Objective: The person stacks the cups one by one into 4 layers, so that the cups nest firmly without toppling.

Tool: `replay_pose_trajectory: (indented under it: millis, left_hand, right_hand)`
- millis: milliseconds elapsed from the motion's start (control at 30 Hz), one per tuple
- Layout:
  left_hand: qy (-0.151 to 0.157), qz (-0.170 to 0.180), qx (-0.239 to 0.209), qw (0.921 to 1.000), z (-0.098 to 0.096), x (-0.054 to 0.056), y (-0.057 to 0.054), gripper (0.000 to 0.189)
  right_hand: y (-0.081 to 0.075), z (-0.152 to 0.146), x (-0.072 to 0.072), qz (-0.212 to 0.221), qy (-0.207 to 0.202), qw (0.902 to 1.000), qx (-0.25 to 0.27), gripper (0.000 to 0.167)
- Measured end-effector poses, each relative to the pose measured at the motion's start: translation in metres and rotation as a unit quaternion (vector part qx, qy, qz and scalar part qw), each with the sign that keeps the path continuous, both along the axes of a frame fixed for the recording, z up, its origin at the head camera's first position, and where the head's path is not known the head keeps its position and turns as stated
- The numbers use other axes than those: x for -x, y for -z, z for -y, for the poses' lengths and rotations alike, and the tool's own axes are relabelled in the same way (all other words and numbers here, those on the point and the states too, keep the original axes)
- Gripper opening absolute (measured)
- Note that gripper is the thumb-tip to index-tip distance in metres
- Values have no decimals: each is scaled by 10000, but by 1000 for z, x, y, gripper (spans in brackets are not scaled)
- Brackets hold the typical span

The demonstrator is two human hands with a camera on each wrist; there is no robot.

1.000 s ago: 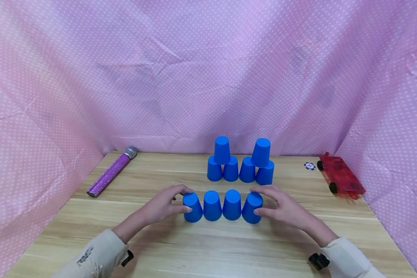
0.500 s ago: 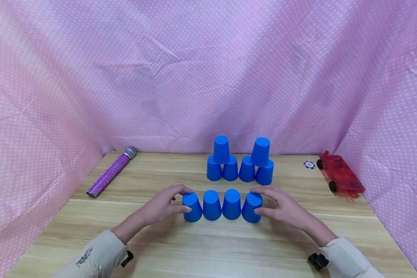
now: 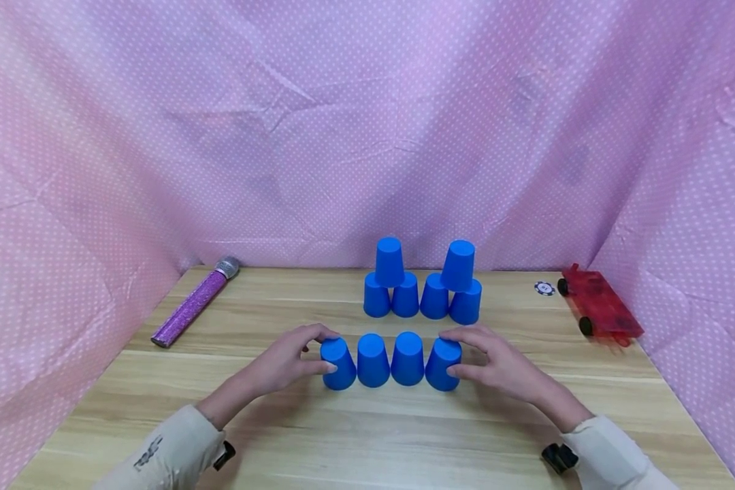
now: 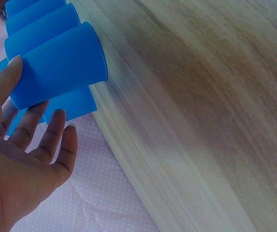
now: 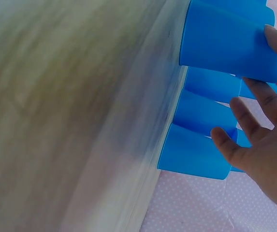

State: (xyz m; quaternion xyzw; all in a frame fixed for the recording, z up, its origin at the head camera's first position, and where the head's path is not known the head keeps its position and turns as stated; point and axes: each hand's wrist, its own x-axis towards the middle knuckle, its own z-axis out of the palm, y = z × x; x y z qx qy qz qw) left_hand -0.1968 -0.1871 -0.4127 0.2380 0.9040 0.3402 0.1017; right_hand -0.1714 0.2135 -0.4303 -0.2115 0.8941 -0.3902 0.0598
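Four is avoided here: several blue cups stand upside down in a front row in the head view. My left hand [image 3: 284,362] holds the leftmost cup [image 3: 341,374] near its top, thumb on the near side and index finger at the far side. At the other end, my right hand [image 3: 503,364] grips the rightmost cup [image 3: 441,376] the same way. Between them stand two middle cups, a left one [image 3: 373,364] and a right one [image 3: 407,362]. In the left wrist view the remaining fingers spread behind the held cup [image 4: 63,67]; the right wrist view shows its cup [image 5: 227,41] likewise.
Behind the row, two small pyramids of blue cups, a left one [image 3: 390,265] and a right one [image 3: 458,267], stand on the wooden table [image 3: 367,442]. A purple glitter microphone [image 3: 192,306] lies left. A poker chip [image 3: 544,288] and a red toy car [image 3: 600,303] are right.
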Motion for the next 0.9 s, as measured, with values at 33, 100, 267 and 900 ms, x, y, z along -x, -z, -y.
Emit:
replay_pose_trajectory:
  millis: [33,100,267,900]
  left_hand:
    - [-7,-5,6,10000,0,0,0,45]
    - [-8,-15,14,10000,0,0,0,46]
    - [10,-29,-23,10000,-1,0,1,46]
    - [13,-163,-70,9998,1,-2,3,48]
  right_hand:
    - [0,0,0,3,4,10000,-4,57]
    - [-1,0,0,8,14,10000,-19,57]
    - [-1,-1,-1,9,61,10000,-66,57]
    - [-1,2,-2,319,286,9991,-39,57]
